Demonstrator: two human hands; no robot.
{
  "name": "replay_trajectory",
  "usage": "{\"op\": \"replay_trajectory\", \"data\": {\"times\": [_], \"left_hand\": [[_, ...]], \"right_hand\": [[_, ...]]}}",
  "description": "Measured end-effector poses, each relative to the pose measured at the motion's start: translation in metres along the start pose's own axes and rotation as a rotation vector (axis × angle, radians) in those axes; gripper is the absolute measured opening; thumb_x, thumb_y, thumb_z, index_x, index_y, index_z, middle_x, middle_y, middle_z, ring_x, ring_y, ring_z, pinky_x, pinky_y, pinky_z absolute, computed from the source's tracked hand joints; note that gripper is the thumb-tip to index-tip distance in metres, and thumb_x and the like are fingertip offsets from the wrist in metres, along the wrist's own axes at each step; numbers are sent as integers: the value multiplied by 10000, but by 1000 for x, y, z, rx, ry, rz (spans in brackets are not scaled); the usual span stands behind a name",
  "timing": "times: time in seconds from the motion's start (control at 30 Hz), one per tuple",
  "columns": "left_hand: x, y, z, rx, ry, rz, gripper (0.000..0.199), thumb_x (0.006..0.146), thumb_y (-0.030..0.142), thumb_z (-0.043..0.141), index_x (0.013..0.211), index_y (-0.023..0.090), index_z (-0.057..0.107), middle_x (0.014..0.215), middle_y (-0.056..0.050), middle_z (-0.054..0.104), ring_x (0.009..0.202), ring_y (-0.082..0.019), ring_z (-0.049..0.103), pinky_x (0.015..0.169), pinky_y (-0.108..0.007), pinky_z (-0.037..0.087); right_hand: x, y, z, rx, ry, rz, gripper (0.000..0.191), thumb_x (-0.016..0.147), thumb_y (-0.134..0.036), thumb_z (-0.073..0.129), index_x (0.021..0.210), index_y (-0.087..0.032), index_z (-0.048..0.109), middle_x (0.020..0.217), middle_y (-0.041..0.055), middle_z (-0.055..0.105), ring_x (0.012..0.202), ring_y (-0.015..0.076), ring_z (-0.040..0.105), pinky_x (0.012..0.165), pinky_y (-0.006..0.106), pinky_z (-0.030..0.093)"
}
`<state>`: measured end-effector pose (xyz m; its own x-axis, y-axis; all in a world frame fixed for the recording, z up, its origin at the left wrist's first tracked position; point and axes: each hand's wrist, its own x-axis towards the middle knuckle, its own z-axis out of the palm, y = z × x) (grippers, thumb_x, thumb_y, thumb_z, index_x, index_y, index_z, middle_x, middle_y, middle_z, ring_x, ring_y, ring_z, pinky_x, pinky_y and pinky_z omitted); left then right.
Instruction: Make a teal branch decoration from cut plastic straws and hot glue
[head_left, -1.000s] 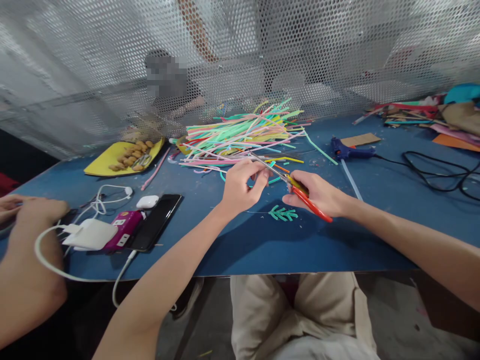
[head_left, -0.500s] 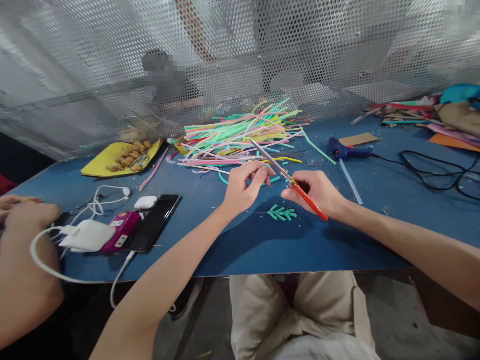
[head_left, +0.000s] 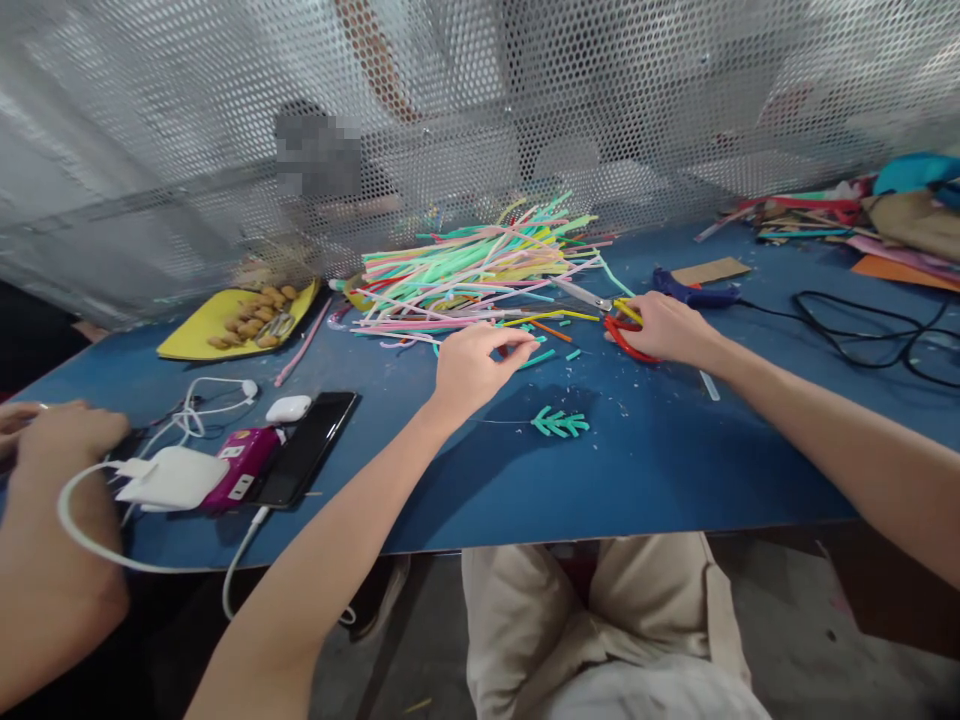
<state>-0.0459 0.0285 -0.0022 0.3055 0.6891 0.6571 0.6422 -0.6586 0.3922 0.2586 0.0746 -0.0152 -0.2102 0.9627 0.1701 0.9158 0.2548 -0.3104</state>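
Note:
My left hand (head_left: pixel 476 368) is pinched above the table, with a tiny green pipe cleaner piece (head_left: pixel 539 340) showing at its fingertips. My right hand (head_left: pixel 667 328) grips the scissors (head_left: pixel 630 340) by their red and yellow handles, low over the table near the glue gun; the blades point left toward the pile of pipe cleaners (head_left: pixel 465 265). Below and between my hands lies a green leaf-shaped sprig (head_left: pixel 561 422) on a thin wire. Short green cut pieces (head_left: pixel 574 354) are scattered beyond it.
A blue glue gun (head_left: pixel 697 290) with a black cord is at the right. To the left are a phone (head_left: pixel 311 450), a purple power block (head_left: pixel 244 465), a white charger (head_left: pixel 176 478) and a yellow tray (head_left: pixel 184 335) with brown nuts. Another person's arm (head_left: pixel 60 530) rests at far left.
My right hand has moved right and away from me with the scissors, lowering them toward the table and away from my left hand. My left hand stays nearly in place, still pinched.

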Motion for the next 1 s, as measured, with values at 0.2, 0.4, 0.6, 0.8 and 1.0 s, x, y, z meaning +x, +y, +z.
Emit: {"op": "replay_trajectory", "data": {"times": [0.2,0.4,0.6,0.8,1.0], "left_hand": [[-1,-1,0,107,-62,50,169,906,427,722,866,292,815,742,12,763,664,-141,643,676,-285,447],[-5,6,4,180,-154,134,184,942,376,662,931,292,826,741,24,772,653,-126,657,634,-265,437],[-9,8,11,167,-172,136,189,927,362,663,952,274,828,734,14,777,635,-122,682,625,-250,464],[-10,10,10,169,-229,164,178,922,360,663,941,278,820,763,20,782,673,-122,697,640,-246,465],[-7,11,8,118,-369,238,192,952,366,642,914,257,795,796,23,777,697,-117,684,675,-251,461]], "right_hand": [[0,-2,-4,-210,73,-127,450,932,-545,555,960,-138,744,928,193,720,863,323,642,773,451,460],[-28,-51,3,286,90,-409,331,946,-464,613,1101,-205,750,1011,66,790,838,207,718,776,341,536],[-42,-69,11,329,115,-430,221,940,-371,645,1006,-216,788,896,23,800,760,184,716,705,308,510],[-44,-68,6,281,118,-465,179,933,-304,642,934,-214,796,900,14,807,754,180,713,712,303,494],[-46,-63,-1,178,132,-702,246,1007,-305,564,988,-203,788,934,43,797,833,204,680,794,330,478]]}}
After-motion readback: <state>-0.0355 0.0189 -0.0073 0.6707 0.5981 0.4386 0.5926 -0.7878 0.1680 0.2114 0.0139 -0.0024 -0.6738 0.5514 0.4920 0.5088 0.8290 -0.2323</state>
